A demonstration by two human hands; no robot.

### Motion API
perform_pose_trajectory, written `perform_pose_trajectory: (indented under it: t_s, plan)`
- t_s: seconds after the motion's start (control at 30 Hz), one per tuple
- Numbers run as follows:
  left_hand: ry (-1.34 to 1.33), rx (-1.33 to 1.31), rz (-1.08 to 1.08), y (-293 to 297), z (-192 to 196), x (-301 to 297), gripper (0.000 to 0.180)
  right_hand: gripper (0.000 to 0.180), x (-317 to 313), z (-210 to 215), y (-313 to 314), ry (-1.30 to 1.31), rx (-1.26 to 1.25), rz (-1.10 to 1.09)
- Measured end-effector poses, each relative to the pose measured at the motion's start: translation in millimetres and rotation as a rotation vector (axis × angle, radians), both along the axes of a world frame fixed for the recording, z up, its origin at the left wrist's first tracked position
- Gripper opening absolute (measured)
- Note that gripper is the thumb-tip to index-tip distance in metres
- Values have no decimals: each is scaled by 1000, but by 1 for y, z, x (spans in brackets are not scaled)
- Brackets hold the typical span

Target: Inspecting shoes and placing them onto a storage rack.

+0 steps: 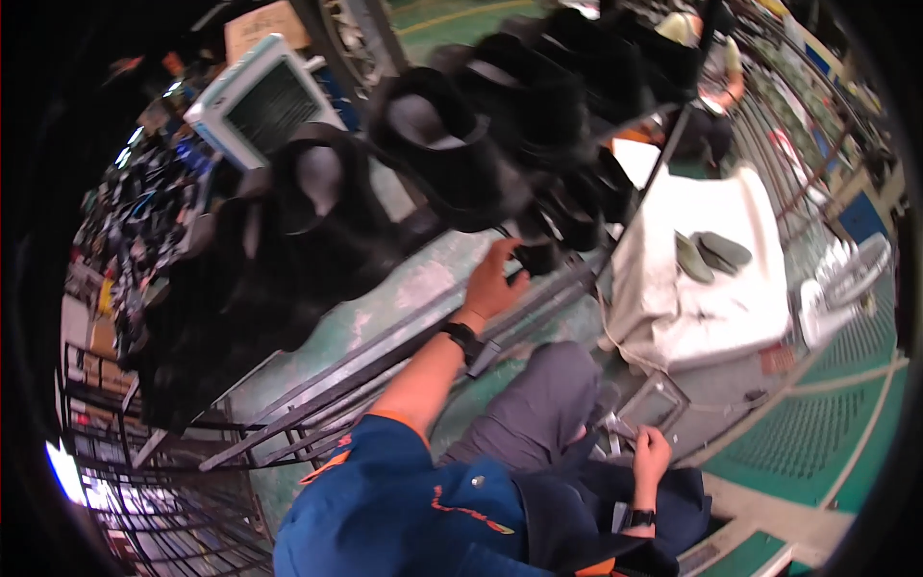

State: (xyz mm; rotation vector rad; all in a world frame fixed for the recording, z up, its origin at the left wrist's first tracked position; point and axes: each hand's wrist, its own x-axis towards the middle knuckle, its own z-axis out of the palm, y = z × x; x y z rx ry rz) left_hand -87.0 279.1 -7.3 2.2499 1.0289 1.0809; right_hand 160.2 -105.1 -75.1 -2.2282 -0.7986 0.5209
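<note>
My left hand (492,281) reaches up beneath the upper row of black shoes. Its thumb and fingers are apart beside a black shoe (536,257) at the near end of the lower row; whether they touch it is unclear. Above stand several larger black shoes (447,159) with pale insoles, side by side on a rack. Low on the right, my right hand (653,456) is closed beside my leg. A small greyish thing (620,427) shows at its fingertips, too small to name.
Right of the rack, a white cloth (663,308) drapes over a box-like stand, with two grey-green shoe-shaped pieces (710,255) on top. White shoes (846,288) lie farther right. Metal rails (385,356) run below my left arm. Another person (707,106) is at the far right.
</note>
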Motion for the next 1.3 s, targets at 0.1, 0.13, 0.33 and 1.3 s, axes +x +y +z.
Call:
perform_pose_trajectory:
  t_s: [0.1,0.13,0.33,1.3]
  plan:
    - [-14,66,-38,2,-3,0,60,23,1,2,-2,37,48,-38]
    - [-6,54,-45,2,-3,0,59,23,1,3,-3,38,18,-51]
    - [4,120,-40,3,0,-1,58,23,0,2,-1,35,-8,-47]
    - [150,-448,242,21,-6,0,63,22,20,-14,-5,104,86,-68]
